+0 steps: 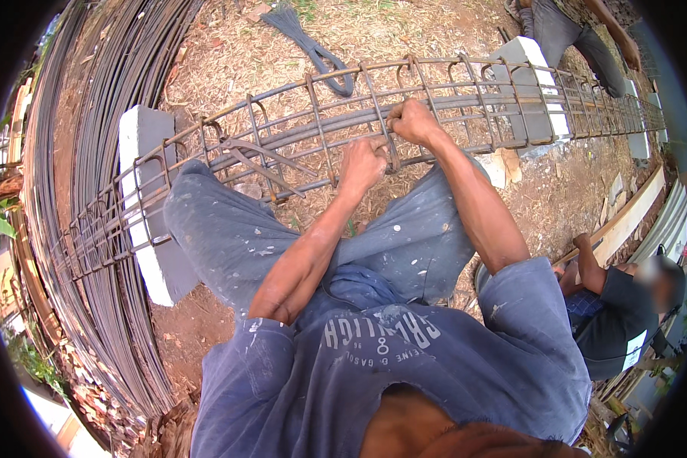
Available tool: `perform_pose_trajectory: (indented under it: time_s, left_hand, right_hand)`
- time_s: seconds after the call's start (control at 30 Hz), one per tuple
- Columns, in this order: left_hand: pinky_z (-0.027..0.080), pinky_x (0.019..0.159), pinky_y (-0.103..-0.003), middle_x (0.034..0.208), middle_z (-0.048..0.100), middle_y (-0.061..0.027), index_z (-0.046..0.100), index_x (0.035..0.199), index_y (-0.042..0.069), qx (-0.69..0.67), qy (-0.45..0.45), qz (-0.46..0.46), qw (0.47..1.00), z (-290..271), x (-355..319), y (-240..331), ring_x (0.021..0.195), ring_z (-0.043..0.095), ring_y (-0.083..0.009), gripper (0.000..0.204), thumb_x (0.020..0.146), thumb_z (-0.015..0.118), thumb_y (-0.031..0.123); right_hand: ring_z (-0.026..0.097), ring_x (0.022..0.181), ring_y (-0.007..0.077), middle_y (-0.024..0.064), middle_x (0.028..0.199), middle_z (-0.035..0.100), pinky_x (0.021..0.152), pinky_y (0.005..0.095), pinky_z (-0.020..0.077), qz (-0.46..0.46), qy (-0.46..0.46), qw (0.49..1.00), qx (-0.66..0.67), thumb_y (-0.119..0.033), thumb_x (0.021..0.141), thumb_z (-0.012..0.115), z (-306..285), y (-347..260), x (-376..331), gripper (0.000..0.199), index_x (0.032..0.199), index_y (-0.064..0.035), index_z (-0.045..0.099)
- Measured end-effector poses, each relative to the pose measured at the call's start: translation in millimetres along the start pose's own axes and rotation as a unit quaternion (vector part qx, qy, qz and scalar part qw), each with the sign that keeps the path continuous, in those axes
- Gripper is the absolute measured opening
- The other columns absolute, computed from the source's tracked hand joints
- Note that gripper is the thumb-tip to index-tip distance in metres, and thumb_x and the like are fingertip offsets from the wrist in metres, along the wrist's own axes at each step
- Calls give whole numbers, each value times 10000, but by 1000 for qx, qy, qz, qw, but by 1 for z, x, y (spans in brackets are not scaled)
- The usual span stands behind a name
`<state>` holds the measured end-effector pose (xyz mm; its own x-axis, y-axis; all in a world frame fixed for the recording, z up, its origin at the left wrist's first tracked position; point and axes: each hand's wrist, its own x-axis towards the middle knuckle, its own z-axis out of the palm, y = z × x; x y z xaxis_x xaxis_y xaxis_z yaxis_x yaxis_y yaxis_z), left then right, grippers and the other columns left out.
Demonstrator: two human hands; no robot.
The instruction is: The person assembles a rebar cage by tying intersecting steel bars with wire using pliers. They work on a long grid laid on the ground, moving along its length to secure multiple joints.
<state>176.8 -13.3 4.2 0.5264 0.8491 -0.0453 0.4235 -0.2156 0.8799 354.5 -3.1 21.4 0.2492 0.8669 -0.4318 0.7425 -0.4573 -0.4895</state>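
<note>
A long rebar cage (324,126) of lengthwise bars and square stirrups stretches across in front of my knees. My left hand (364,162) is closed at the near side of the cage, its fingers pinched beside a stirrup. Slightly farther off and to the right, my right hand (414,122) is also closed, with its fingertips against the same stirrup by the upper bars. Whatever the fingers hold is too small or hidden to make out. Left of my hands, rusty pincers (266,162) rest across the cage bars, handles apart.
White-and-grey blocks (146,202) prop the cage at left and right. A looped bundle of tie wire (313,50) lies on the straw-strewn ground beyond. Long loose rods (91,137) run along the left. One person (626,305) sits at right; another (561,38) is at the far right.
</note>
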Motion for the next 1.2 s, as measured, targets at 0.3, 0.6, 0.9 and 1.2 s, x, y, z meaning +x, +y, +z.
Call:
perform_pose_trajectory:
  time_s: [0.3,0.6,0.9,1.2]
  left_hand:
    - [494,625,-322,746,678,-101,722,994,-43,-241,-50,-199,949,-11,5,14,667,608,-167,234,882,559,83]
    - [532,664,-394,760,706,-184,757,880,-3,-20,-5,-178,984,-19,58,-19,697,676,-283,219,764,633,136]
    - [547,747,-505,924,668,-183,741,932,40,271,59,98,956,-25,26,-26,902,671,-359,170,835,617,106]
    - [520,805,-527,942,676,-272,684,1052,-1,126,18,-79,989,17,-12,-27,898,652,-469,268,830,642,144]
  right_hand:
    - [699,778,267,198,845,735,766,388,543,-25,-4,1000,15,-84,763,629,10,10,6,234,936,-6,766]
    - [678,755,225,164,822,724,727,376,526,-17,29,995,91,-188,816,748,5,-5,-23,269,1008,-1,730]
    - [675,824,404,197,994,629,725,487,558,-169,105,965,-169,-71,841,597,23,-19,-38,280,1090,-127,714]
    - [709,804,382,242,946,677,720,490,574,-123,9,941,-315,-155,863,544,32,-37,-27,261,1042,-101,726]
